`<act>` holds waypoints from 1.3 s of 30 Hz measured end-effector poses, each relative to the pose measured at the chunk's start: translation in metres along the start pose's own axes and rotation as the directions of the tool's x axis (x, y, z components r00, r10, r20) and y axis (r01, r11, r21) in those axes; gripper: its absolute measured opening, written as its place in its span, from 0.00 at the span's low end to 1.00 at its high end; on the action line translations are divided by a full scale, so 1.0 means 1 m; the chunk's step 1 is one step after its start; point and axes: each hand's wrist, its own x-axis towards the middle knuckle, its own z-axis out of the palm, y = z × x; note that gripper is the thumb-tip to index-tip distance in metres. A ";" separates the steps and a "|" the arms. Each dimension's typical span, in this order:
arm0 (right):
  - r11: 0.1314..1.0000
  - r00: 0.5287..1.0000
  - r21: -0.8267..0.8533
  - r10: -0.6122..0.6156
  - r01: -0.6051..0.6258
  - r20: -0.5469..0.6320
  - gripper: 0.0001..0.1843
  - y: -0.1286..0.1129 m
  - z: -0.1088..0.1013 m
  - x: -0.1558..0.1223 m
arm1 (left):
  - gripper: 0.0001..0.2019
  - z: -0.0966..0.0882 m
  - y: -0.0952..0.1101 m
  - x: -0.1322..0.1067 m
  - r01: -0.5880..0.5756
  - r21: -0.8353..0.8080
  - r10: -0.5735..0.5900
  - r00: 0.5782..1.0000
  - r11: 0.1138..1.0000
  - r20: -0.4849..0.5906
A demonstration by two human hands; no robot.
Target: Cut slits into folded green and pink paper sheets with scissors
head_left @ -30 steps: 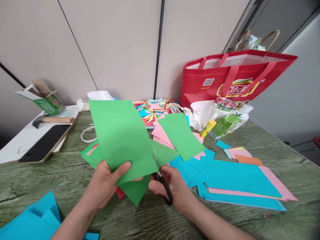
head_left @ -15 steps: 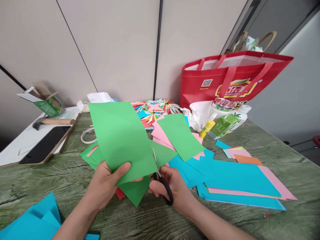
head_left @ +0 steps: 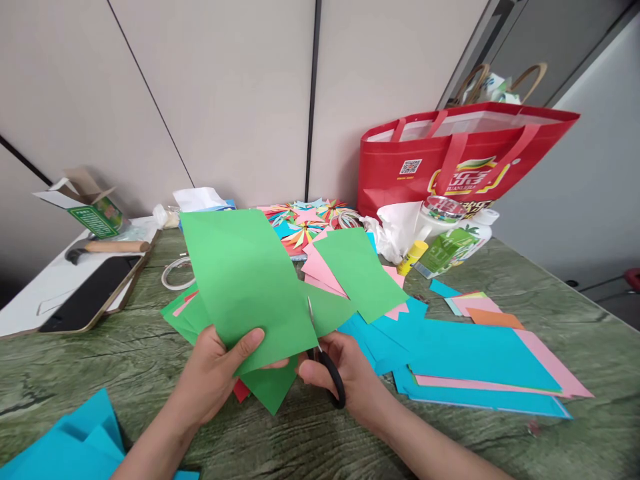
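Head view: risk of crooked cut and nicked skin.
Grasping green paper sheet [head_left: 245, 287] in left hand [head_left: 220, 367], above table [head_left: 270, 450]; gripping black-handled scissors [head_left: 335, 375] in right hand [head_left: 357, 370], one blade visible along sheet's right edge. Liable to cut crooked through bending of unsupported far end; liable to nick left fingertips [head_left: 278, 364], under sheet near scissors, through sideways slip.

soft, even light with faint shadows and stretched, wide-angle edges
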 end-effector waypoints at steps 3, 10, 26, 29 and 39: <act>1.000 1.000 0.009 0.011 -0.011 0.008 0.18 -0.002 0.001 0.000 | 0.14 0.002 0.001 0.000 -0.006 0.015 0.007 1.000 1.000 -0.021; 0.999 1.000 -0.033 0.005 -0.005 -0.004 0.16 0.000 -0.002 -0.001 | 0.13 0.001 0.002 -0.002 0.003 0.011 -0.003 1.000 1.000 -0.010; 0.989 0.997 -0.132 0.059 -0.064 -0.046 0.18 0.009 -0.008 -0.004 | 0.14 -0.001 0.001 -0.001 0.006 0.018 -0.006 1.000 1.000 -0.017; 0.987 0.996 -0.140 0.066 -0.073 -0.057 0.18 0.008 -0.008 -0.003 | 0.17 0.001 0.001 -0.001 0.014 0.021 -0.013 0.999 1.000 -0.031; 0.988 0.996 -0.138 0.055 -0.065 -0.073 0.16 0.011 -0.006 -0.003 | 0.17 0.001 0.003 -0.001 0.016 -0.005 -0.016 1.000 1.000 -0.009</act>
